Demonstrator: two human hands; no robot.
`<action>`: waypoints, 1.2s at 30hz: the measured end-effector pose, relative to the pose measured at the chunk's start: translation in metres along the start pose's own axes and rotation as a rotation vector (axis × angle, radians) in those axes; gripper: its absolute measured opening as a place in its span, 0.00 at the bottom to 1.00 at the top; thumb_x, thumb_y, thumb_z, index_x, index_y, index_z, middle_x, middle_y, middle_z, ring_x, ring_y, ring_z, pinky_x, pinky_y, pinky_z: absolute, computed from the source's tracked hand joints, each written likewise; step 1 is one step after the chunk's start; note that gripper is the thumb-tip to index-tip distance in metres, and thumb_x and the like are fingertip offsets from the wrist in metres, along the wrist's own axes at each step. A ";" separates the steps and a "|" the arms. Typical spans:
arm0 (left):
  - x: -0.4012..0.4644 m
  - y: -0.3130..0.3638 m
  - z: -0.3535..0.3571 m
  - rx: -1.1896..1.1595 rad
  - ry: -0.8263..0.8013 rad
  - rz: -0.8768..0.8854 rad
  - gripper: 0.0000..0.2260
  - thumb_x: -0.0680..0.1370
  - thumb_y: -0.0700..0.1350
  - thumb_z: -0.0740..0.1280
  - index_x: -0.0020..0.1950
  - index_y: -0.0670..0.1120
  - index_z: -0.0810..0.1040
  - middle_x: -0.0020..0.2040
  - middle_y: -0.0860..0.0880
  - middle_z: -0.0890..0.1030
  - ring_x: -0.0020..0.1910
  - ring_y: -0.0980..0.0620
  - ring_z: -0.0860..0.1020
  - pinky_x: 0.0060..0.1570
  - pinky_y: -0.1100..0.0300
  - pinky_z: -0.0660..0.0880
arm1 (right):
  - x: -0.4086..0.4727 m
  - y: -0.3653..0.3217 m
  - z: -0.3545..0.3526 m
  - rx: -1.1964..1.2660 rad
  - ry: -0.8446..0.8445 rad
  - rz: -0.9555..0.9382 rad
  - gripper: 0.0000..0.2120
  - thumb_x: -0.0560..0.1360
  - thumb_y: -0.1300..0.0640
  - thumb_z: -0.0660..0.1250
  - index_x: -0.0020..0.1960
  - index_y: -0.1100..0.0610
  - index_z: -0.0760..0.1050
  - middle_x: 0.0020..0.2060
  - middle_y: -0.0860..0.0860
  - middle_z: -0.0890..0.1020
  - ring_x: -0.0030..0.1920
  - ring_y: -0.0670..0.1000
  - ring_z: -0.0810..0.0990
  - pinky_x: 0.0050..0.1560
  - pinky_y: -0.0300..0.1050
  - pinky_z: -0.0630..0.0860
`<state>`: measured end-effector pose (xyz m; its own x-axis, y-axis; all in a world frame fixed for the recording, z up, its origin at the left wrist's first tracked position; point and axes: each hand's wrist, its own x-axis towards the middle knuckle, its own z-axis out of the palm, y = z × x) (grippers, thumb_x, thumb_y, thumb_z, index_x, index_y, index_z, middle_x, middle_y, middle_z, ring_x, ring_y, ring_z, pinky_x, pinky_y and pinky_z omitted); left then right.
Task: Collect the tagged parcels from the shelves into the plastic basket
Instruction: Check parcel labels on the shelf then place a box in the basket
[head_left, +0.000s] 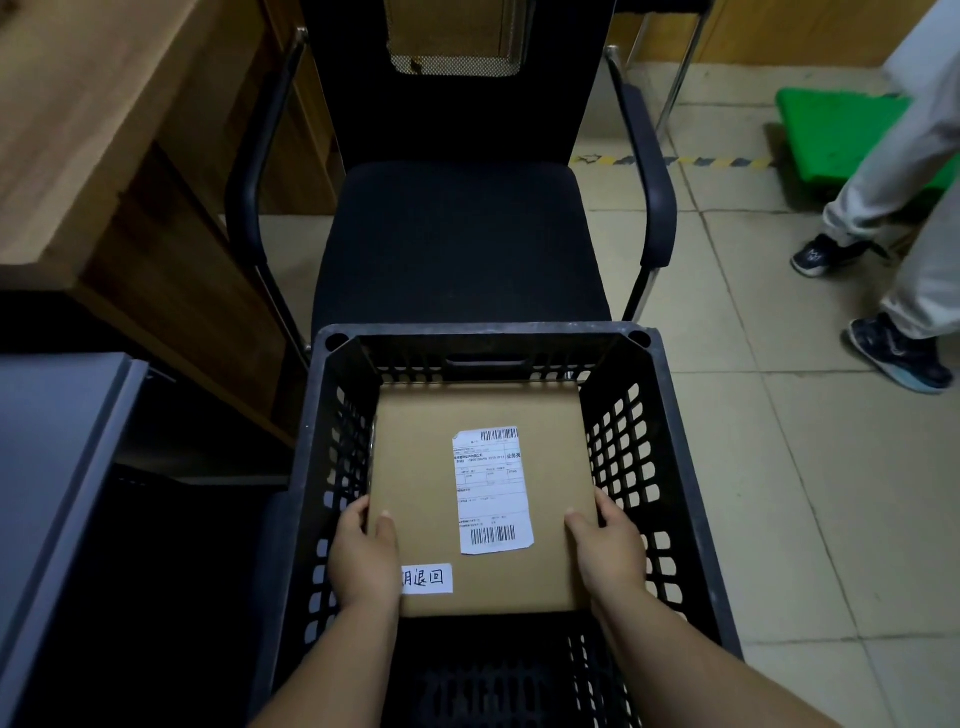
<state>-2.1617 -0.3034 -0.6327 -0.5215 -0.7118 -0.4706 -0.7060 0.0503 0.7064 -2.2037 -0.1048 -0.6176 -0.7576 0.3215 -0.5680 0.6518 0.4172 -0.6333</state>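
Both forearms reach forward and down into the black plastic basket (670, 415), roughly parallel, palms turned inward toward each other. The left hand (363, 556) clasps the left edge of a flat cardboard parcel (415, 467), thumb lying on top of the card and fingers wrapped down over the side. The right hand (608, 556) mirrors it on the right edge, thumb on top, fingers curled around the side. Each grip is closed on the parcel.

The parcel sits inside the basket, toward its far end, its far edge close to the far wall. A white shipping label (493, 488) with barcodes lies on the parcel's top, and a small handwritten white tag (428, 578) sits near its near-left corner, partly under the left hand. Just beyond the basket stands a black chair (457, 234).
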 end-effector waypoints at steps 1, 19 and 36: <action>0.000 0.001 0.000 0.003 0.001 0.001 0.14 0.79 0.41 0.62 0.64 0.43 0.74 0.57 0.41 0.80 0.54 0.41 0.77 0.51 0.54 0.72 | 0.000 0.000 -0.001 -0.012 -0.005 -0.001 0.19 0.74 0.58 0.64 0.64 0.49 0.75 0.55 0.51 0.82 0.53 0.54 0.79 0.54 0.47 0.74; -0.036 0.074 -0.019 0.572 -0.056 0.457 0.19 0.77 0.43 0.62 0.68 0.44 0.72 0.67 0.47 0.73 0.65 0.46 0.71 0.64 0.54 0.65 | -0.039 -0.066 -0.016 -0.656 0.049 -0.386 0.25 0.76 0.55 0.61 0.73 0.51 0.63 0.69 0.49 0.69 0.68 0.53 0.65 0.65 0.47 0.65; -0.138 0.177 -0.140 0.922 0.124 0.819 0.14 0.80 0.52 0.56 0.60 0.48 0.74 0.58 0.49 0.77 0.58 0.48 0.74 0.57 0.56 0.67 | -0.172 -0.156 -0.079 -0.730 0.127 -0.764 0.18 0.78 0.52 0.60 0.68 0.51 0.69 0.65 0.47 0.72 0.65 0.52 0.67 0.60 0.45 0.67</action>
<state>-2.1474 -0.2941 -0.3690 -0.9545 -0.2974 0.0230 -0.2933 0.9497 0.1095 -2.1777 -0.1580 -0.3792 -0.9829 -0.1717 -0.0672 -0.1435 0.9411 -0.3061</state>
